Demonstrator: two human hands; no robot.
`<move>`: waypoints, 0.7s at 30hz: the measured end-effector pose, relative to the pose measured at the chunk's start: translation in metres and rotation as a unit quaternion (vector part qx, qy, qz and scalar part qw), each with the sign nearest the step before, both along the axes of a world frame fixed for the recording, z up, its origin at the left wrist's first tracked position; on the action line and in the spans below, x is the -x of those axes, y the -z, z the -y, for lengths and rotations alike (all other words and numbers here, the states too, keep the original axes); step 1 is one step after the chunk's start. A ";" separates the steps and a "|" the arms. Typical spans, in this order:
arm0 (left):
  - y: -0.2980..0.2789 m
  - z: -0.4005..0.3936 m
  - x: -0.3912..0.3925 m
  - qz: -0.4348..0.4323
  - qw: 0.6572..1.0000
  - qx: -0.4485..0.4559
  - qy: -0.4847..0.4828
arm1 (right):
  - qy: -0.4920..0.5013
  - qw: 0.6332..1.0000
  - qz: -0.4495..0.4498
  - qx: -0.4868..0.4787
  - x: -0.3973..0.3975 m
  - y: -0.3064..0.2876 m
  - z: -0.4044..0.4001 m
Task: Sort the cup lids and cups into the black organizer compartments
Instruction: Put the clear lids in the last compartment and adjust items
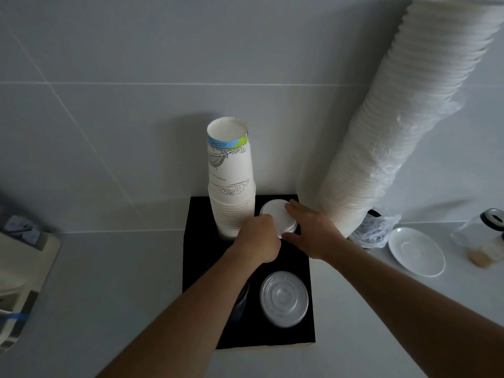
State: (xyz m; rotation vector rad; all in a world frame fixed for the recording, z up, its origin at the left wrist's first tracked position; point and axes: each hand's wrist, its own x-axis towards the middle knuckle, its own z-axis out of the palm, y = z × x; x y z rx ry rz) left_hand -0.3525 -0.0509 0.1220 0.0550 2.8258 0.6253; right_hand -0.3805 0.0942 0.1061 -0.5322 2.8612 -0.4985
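Note:
The black organizer (305, 271) stands against the tiled wall. A stack of upside-down printed paper cups (231, 184) fills its back left compartment. A small stack of white lids (275, 214) sits in the back right compartment. My left hand (259, 238) grips that lid stack from the left, and my right hand (311, 230) holds it from the right with thumb and fingers round the rim. A stack of clear plastic lids (283, 298) lies in the front right compartment. My left forearm hides the front left compartment.
A very tall stack of white cups (395, 124) in a plastic sleeve leans right of the organizer. A white saucer (417, 252) and a glass jar (482, 236) lie on the counter at right. An appliance (19, 268) stands at the left edge.

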 end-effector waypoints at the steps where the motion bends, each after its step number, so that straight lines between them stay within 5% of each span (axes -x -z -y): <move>1: 0.003 -0.001 0.001 0.000 1.000 0.003 0.003 | -0.004 1.000 -0.004 -0.005 0.002 0.002 -0.001; 21: 0.001 -0.003 0.012 0.012 0.999 0.042 0.012 | 0.005 0.998 -0.059 0.002 -0.003 0.015 -0.003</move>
